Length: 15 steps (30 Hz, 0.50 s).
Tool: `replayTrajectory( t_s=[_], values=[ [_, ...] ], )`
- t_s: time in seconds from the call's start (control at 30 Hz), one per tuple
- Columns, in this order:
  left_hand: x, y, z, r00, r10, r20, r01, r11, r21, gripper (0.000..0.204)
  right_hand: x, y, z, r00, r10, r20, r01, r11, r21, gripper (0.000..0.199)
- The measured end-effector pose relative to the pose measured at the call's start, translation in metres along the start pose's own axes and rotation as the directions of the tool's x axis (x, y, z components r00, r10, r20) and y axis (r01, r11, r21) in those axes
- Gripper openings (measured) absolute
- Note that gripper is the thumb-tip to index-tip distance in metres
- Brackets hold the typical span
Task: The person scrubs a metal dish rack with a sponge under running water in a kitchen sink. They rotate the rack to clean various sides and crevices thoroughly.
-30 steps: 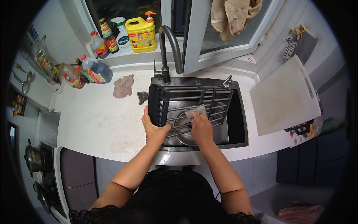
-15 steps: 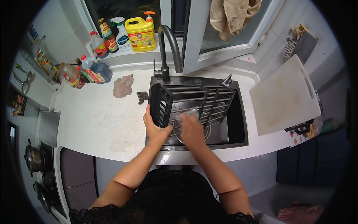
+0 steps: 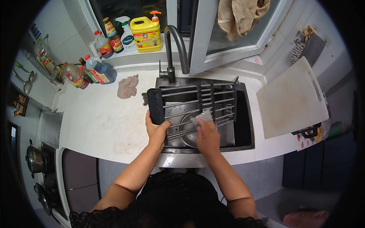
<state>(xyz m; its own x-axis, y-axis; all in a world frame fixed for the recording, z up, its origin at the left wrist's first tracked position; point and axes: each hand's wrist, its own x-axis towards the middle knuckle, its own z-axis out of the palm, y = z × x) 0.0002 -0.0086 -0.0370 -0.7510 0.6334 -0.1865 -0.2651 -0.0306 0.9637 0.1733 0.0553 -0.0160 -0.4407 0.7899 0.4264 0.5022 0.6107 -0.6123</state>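
Note:
A dish-drying rack (image 3: 154,102) with black end pieces and metal bars is held over the dark sink (image 3: 249,131). My left hand (image 3: 156,133) grips its left end, the thumb on the near side of the black end piece. My right hand (image 3: 208,136) is closed on a pale, crumpled scrubbing cloth (image 3: 203,116), pressed against the bars near the rack's middle. The cloth's exact kind is hard to make out. Below the bars, a round metal bowl (image 3: 189,140) sits in the sink, partly hidden by the rack and my right hand.
A grey faucet (image 3: 172,57) arches over the sink's back edge. Left of the sink lie a dark scourer (image 3: 145,98) and a pinkish rag (image 3: 127,86). Several bottles and a yellow jug (image 3: 146,35) line the back. At right leans a white cutting board (image 3: 292,98); an open window sash (image 3: 235,57) juts in.
The rack has tilted so its left end piece shows edge-on and its bars face up more. My right hand, with the cloth, has shifted right along the bars.

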Motion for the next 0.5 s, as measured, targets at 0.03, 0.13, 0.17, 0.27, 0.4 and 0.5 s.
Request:
replayTrajectory(
  t_s=[0.03, 0.13, 0.17, 0.27, 0.4, 0.5],
  values=[
    [-0.003, 0.006, 0.004, 0.999, -0.047, 0.019, 0.049, 0.996, -0.076, 0.095, -0.004, -0.001, 0.008, 0.998, 0.011, 0.057, -0.011, 1.0, 0.003, 0.029],
    [-0.005, -0.007, 0.01, 0.998, 0.063, 0.012, -0.063, 0.998, -0.001, 0.088, -0.011, -0.023, 0.03, 0.983, -0.016, 0.18, 0.016, 1.0, 0.002, 0.032],
    [-0.006, -0.01, 0.011, 0.992, 0.122, -0.008, -0.121, 0.99, 0.066, 0.084, -0.013, -0.034, 0.036, 0.979, -0.058, 0.196, 0.057, 0.998, 0.013, 0.033],
    [-0.009, -0.011, 0.007, 0.991, 0.124, 0.047, -0.124, 0.992, -0.008, 0.088, -0.012, -0.035, 0.035, 0.965, -0.061, 0.256, 0.072, 0.997, -0.035, 0.033],
    [-0.013, -0.012, 0.004, 0.982, 0.188, 0.025, -0.19, 0.979, 0.073, 0.091, -0.005, 0.009, 0.019, 0.973, 0.047, 0.225, -0.007, 0.985, -0.174, 0.031],
    [-0.014, -0.015, 0.005, 0.98, 0.199, 0.027, -0.201, 0.972, 0.12, 0.093, -0.005, 0.016, 0.022, 0.983, 0.026, 0.181, 0.007, 0.984, -0.18, 0.03]
  ],
)
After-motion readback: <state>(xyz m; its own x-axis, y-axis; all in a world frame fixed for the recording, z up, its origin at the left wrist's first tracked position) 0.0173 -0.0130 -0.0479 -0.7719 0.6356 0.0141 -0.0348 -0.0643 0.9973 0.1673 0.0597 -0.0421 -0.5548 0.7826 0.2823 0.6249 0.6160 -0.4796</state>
